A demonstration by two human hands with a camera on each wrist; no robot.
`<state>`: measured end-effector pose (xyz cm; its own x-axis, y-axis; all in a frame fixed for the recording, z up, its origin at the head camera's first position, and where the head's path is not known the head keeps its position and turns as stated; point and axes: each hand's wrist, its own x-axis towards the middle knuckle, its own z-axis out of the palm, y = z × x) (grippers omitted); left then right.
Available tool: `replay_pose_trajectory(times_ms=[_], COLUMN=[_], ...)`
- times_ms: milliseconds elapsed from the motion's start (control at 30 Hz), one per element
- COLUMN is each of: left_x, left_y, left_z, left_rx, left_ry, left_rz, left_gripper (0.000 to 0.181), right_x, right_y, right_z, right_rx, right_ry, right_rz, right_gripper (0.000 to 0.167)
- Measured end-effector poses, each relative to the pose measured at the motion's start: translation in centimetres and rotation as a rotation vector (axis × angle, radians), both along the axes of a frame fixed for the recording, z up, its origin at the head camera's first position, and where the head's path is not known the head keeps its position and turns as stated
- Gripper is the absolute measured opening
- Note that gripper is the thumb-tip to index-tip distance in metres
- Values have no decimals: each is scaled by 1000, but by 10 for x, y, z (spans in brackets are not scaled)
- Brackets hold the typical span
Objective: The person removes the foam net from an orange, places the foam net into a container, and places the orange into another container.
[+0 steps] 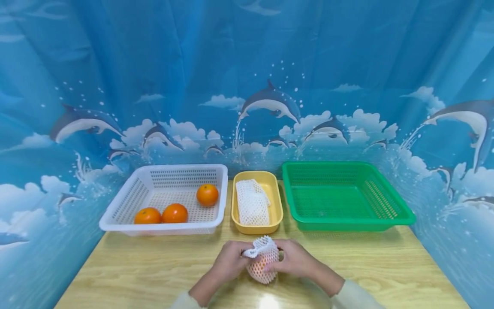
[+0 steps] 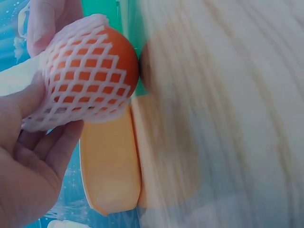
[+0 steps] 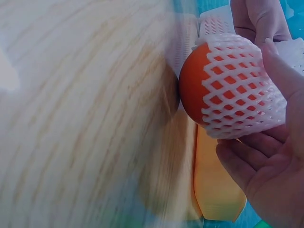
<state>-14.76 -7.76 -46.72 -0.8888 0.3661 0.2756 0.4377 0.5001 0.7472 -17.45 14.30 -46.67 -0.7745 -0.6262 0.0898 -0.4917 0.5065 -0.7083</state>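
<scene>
An orange (image 2: 126,59) sits on the wooden table, partly wrapped in a white foam net (image 1: 266,259). Its lower part shows bare below the net in both wrist views. My left hand (image 1: 230,259) holds the net from the left, with the thumb on the mesh and the fingers bent beneath it in the left wrist view. On the other side, my right hand (image 1: 295,258) grips the net, thumb against the mesh and fingertips under its edge. The loose upper end of the net stands bunched between the two hands.
A white basket (image 1: 162,227) at the back left holds three oranges (image 1: 207,195). Behind the hands, a small yellow tray (image 1: 275,201) contains folded white foam nets (image 1: 252,204). A green basket (image 1: 351,221) stands at the back right. A blue dolphin-print curtain (image 1: 247,51) hangs behind.
</scene>
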Motion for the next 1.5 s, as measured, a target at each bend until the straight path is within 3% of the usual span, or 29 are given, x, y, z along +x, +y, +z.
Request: replay_pose_trajectory(times_ms=[133, 233, 300, 500, 867, 1000, 1200, 1500], left_x=[1, 1, 2, 2, 3, 3, 3, 2], left_y=[3, 3, 3, 1, 0, 0, -1, -3], left_z=[0, 1, 2, 2, 1, 0, 0, 1], left_rx=[4, -4, -5, 28, -3, -1, -1, 51], left_ry=[39, 30, -4, -161, -271, -266, -252, -167], left_rz=[59, 81, 86, 75, 38, 12, 16, 57], left_gripper=[14, 8, 5, 37, 56, 55, 49, 28], right_x=[1, 1, 1, 0, -4, -4, -5, -2], right_y=[0, 0, 1, 3, 7, 6, 6, 6], right_z=[1, 2, 3, 4, 4, 4, 4, -1], right_rx=[-14, -27, -23, -10, -145, -211, -221, -88], right_ry=[-33, -40, -39, -46, -14, -19, -13, -1], right_rz=[-2, -5, -12, -12, 22, 19, 32, 5], right_gripper=[60, 59, 59, 52, 25, 17, 19, 49])
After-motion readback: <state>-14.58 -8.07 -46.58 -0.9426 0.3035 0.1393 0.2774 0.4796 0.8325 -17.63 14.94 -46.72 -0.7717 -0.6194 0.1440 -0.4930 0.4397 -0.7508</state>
